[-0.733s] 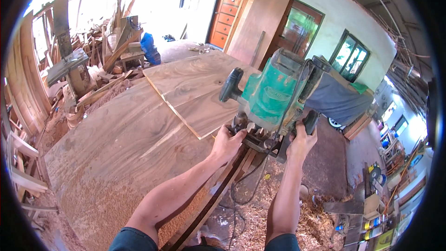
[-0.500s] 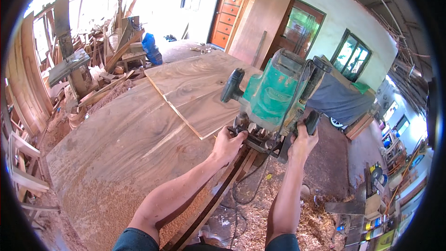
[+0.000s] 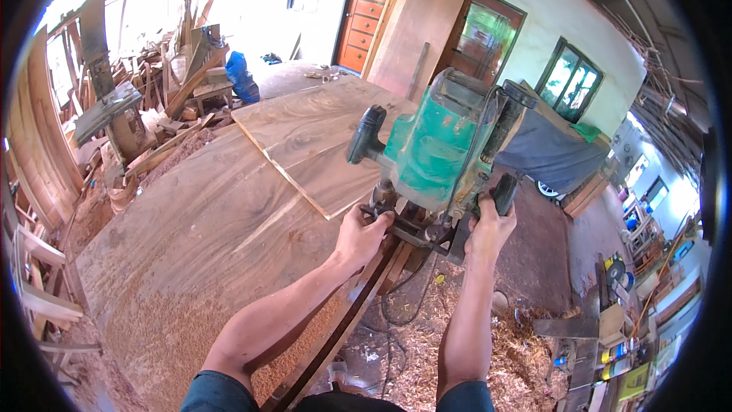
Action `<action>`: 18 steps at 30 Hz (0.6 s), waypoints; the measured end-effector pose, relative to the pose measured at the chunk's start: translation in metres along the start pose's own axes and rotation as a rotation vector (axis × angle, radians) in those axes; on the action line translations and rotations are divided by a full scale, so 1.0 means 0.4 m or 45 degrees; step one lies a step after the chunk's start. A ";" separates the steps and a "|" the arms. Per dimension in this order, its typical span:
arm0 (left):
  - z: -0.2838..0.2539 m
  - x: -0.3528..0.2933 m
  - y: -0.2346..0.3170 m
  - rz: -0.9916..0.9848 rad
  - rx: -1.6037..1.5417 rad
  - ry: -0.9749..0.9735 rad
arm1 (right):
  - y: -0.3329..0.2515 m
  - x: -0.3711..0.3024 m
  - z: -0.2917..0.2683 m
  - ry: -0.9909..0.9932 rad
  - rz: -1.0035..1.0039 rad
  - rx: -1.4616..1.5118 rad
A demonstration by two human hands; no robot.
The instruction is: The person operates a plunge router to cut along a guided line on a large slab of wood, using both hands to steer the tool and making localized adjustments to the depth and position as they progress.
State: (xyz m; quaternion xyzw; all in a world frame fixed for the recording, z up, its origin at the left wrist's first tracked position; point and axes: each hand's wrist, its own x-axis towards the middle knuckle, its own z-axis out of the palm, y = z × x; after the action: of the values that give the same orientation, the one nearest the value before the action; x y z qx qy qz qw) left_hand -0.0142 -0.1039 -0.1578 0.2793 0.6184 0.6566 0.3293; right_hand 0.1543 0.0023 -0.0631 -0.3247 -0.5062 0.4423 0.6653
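A large green plunge router (image 3: 435,149) with black side handles stands on a long narrow wooden piece (image 3: 393,268) along the right edge of a broad wood panel (image 3: 229,221). A dark lengthwise band runs down that piece toward me. My left hand (image 3: 360,238) is closed on the router's base at its left side, thumb on top. At the right, my right hand (image 3: 490,230) is wrapped round the side of the tool by its black handle. The cutter under the base is hidden. A cord (image 3: 467,168) hangs along the body and drops to the floor.
A smaller wood sheet (image 3: 328,126) lies on the panel. Sawdust (image 3: 175,336) covers its near part, and shavings (image 3: 503,358) litter the floor at right. Scrap wood (image 3: 168,99) is piled far left. A draped vehicle (image 3: 553,141) stands behind the router. Tools (image 3: 618,275) lie far right.
The router and both hands appear slightly farther left and nearer to me, while the whole view has also shifted a little. Both hands keep their grip.
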 end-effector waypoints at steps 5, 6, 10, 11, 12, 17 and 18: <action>-0.018 -0.047 0.009 0.007 -0.085 -0.004 | -0.012 -0.030 -0.003 0.023 0.048 0.033; -0.023 -0.055 0.010 0.026 -0.092 -0.002 | -0.017 -0.038 -0.004 0.019 0.032 0.036; -0.041 -0.086 0.004 -0.004 -0.092 -0.037 | -0.037 -0.073 -0.019 0.005 0.041 0.016; -0.047 -0.096 0.001 -0.062 -0.078 -0.048 | -0.042 -0.083 -0.023 -0.008 0.035 0.005; -0.054 -0.109 0.000 0.002 -0.117 -0.067 | -0.044 -0.094 -0.025 -0.008 0.031 0.002; -0.131 -0.177 0.058 0.039 0.080 -0.182 | -0.057 -0.130 -0.026 -0.009 0.028 -0.013; -0.155 -0.180 0.090 -0.025 0.121 -0.181 | -0.061 -0.132 -0.025 -0.024 0.008 -0.006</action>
State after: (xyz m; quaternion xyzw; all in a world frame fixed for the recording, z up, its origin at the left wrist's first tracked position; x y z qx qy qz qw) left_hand -0.0200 -0.1993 -0.1241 0.3343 0.6266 0.6018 0.3652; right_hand 0.1650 -0.0555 -0.0649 -0.3236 -0.5123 0.4463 0.6585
